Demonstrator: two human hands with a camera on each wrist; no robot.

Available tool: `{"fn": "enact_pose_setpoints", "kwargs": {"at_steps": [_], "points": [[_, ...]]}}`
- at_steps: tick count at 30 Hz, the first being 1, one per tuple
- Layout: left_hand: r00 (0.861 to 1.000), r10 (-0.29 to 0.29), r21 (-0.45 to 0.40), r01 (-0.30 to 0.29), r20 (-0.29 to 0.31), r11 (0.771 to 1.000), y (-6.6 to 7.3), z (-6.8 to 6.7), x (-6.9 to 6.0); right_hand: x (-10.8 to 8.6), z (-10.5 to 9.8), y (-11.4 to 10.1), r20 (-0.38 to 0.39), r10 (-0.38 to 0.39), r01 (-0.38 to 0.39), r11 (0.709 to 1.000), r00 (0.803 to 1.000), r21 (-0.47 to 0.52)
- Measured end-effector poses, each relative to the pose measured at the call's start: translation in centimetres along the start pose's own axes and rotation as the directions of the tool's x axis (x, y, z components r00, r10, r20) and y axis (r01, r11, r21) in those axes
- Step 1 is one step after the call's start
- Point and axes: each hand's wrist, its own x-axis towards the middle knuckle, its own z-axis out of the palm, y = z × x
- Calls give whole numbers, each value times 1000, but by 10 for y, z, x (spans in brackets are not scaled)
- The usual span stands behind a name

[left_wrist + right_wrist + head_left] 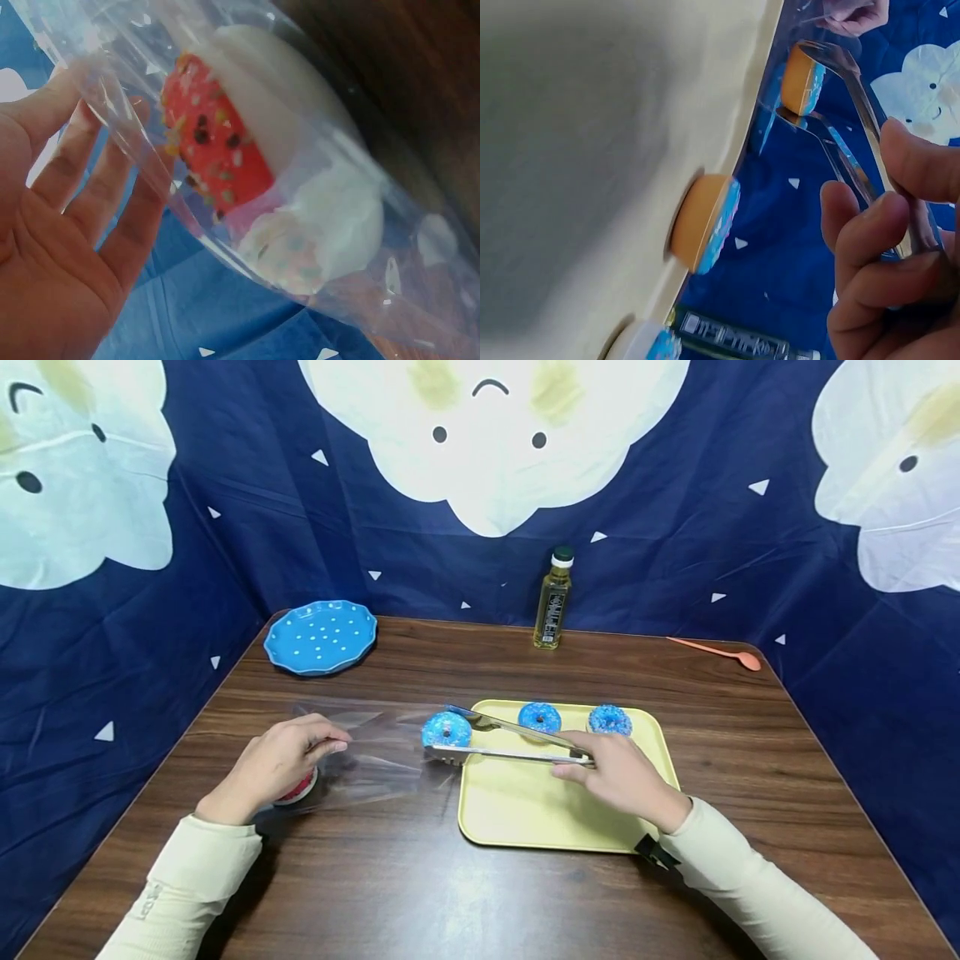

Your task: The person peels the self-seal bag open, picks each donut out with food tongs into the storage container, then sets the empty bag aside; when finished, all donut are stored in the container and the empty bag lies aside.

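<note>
My left hand [273,764] pinches the edge of a clear plastic bag [382,764] lying toward the right. A red-frosted doughnut [217,142] with sprinkles is inside the bag, beside a pale sprinkled doughnut [330,232] seen in the left wrist view. My right hand [622,777] grips metal tongs [517,756]. Between the tongs' tips is a blue-frosted doughnut [435,732], held off the tray's left edge by the bag's right end. Whether it is within the bag's mouth, I cannot tell. Two more blue doughnuts, one nearer the middle [528,718] and one to the right [610,720], sit on the yellow tray [525,814].
At the back left stands a blue dotted plate [318,639]. An oil bottle [552,606] is upright behind the tray, and an orange spoon [746,661] lies at the back right. Dark blue cloth [285,552] surrounds the wooden table [420,893].
</note>
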Motion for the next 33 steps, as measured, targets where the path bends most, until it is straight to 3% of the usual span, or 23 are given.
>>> {"fn": "enact_pose_setpoints", "kwargs": {"at_steps": [18, 33], "points": [[999, 49, -4, -49, -12, 999, 1, 4, 3, -50, -19, 24, -5, 75, -75, 997, 997, -15], [999, 34, 8, -34, 6, 999, 1, 5, 4, -92, -50, 45, -13, 107, -107, 993, 994, -41]]}}
